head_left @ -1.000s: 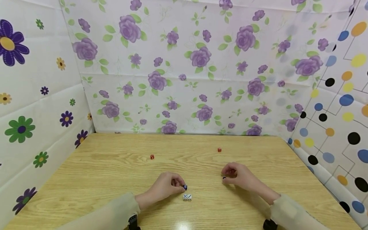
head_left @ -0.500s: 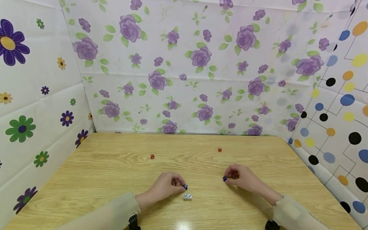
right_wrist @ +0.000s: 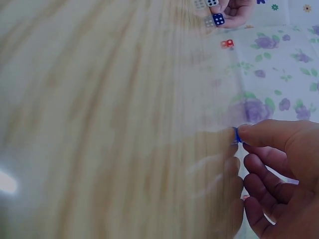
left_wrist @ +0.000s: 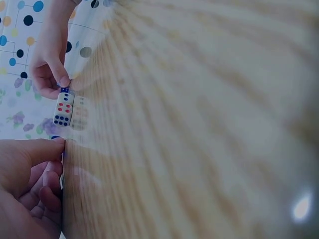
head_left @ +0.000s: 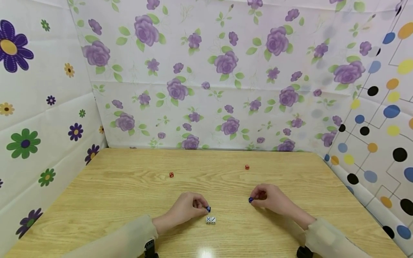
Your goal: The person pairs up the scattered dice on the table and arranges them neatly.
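My left hand point(head_left: 188, 208) pinches a dark blue die point(head_left: 208, 209) between thumb and fingertips, low at the tabletop. Just in front of that die, on the near side, two white dice point(head_left: 211, 220) stand side by side. Farther right, my right hand point(head_left: 271, 199) pinches a second blue die point(head_left: 250, 200) by its thumb and fingertip. In the right wrist view this blue die point(right_wrist: 238, 135) is mostly covered by the thumb. The left wrist view shows the white dice point(left_wrist: 62, 113) between the two hands; the left hand's die is nearly hidden there.
Two red dice lie farther back on the wooden table point(head_left: 129, 186): one at left point(head_left: 171, 175), one at right point(head_left: 247, 167). A purple-rose cloth point(head_left: 206, 86) hangs behind the table. Patterned cloths close off both sides.
My right hand shifted slightly right, then a little back left; its blue die, mostly covered by the fingers at first, now shows more. The left hand and the other dice have stayed in place.
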A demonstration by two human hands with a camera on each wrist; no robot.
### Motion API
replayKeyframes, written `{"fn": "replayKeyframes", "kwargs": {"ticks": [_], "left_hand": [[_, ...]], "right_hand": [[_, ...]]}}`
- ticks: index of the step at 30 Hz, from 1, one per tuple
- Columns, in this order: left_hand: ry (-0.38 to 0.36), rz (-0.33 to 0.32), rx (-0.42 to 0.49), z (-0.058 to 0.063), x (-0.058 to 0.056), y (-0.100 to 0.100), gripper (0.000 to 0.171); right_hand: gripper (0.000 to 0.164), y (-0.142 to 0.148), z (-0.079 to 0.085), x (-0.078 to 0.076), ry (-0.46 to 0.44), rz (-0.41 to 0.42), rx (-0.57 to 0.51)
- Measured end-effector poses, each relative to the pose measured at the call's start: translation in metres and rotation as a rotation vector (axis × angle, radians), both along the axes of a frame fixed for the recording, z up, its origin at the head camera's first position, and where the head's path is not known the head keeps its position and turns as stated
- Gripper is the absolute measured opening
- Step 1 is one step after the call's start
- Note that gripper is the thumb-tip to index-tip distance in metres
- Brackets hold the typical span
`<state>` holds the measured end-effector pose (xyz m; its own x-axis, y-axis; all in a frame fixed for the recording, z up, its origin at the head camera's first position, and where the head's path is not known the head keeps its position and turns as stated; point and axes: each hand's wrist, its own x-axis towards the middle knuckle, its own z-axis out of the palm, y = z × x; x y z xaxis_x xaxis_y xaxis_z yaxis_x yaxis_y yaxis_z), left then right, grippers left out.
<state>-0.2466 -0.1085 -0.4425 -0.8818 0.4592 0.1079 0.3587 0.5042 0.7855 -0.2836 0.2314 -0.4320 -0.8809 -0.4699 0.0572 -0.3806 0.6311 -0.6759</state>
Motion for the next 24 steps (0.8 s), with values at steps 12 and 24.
{"fn": "replayKeyframes", "kwargs": {"ticks": [12, 24], "left_hand": [[-0.019, -0.01, 0.0, 0.0, 0.0, 0.0, 0.005], [-0.015, -0.006, 0.01, 0.002, 0.001, 0.0, 0.006]], "right_hand": [[0.01, -0.027, -0.004, -0.001, 0.037, 0.066, -0.007], [0.011, -0.061, -0.005, 0.002, 0.033, 0.143, -0.016]]}}
